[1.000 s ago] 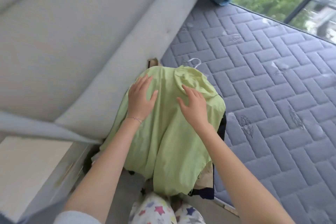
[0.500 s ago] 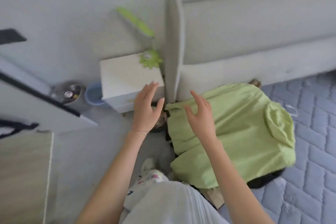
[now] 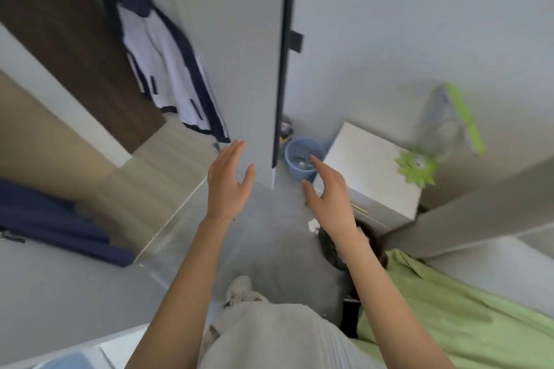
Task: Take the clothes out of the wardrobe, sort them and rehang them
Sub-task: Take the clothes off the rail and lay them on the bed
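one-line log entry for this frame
phase: facing open wardrobe | left hand: open, empty | right hand: open, empty | white-navy jacket: hanging | green garment: laid down, untouched

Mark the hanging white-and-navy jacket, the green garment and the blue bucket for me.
white-and-navy jacket (image 3: 162, 63): head view, white front panel.
green garment (image 3: 449, 317): head view, middle of the cloth.
blue bucket (image 3: 302, 142): head view, far inner wall.

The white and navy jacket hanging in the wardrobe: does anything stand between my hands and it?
Nothing visible does. The left hand and right hand hold nothing, and the jacket hangs uncovered. The open wardrobe door stands just beside it, on its right.
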Motion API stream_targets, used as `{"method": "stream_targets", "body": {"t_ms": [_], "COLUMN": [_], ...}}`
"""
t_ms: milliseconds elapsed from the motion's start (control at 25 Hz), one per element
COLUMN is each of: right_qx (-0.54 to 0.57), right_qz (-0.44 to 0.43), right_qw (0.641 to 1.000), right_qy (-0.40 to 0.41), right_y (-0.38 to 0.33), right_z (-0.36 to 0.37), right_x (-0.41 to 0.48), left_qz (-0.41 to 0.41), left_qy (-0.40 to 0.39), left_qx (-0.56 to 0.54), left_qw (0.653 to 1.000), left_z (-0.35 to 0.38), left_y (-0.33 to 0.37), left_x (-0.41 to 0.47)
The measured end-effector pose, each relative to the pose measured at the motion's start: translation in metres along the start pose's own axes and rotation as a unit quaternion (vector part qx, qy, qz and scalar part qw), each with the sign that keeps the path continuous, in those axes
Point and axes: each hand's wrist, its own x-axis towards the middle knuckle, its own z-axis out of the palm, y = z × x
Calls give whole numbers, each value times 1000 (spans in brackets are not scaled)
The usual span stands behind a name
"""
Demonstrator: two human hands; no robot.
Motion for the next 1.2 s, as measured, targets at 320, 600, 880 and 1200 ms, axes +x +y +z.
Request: {"method": "stream_targets", "body": {"t_ms": [320, 600, 880, 1200], "right_qx": [35, 53, 61, 40], "right_qz": [-88, -177, -287, -313], "right_qw": [992, 965, 911, 894], "right_qy": [-86, -186, -290, -318], "right_y": [-128, -205, -267, -285], "right_z": [133, 226, 297, 338], "right_x": [109, 181, 258, 358], "left_qz": [-88, -177, -286, -339], "left_qy": [105, 207, 312, 346], "left_qx": [53, 67, 82, 77], "left_qw": [989, 960, 903, 871], "left_z": [-142, -203, -235, -227], "left_y": [-129, -194, -230, -254], "left_x": [58, 68, 96, 164]}}
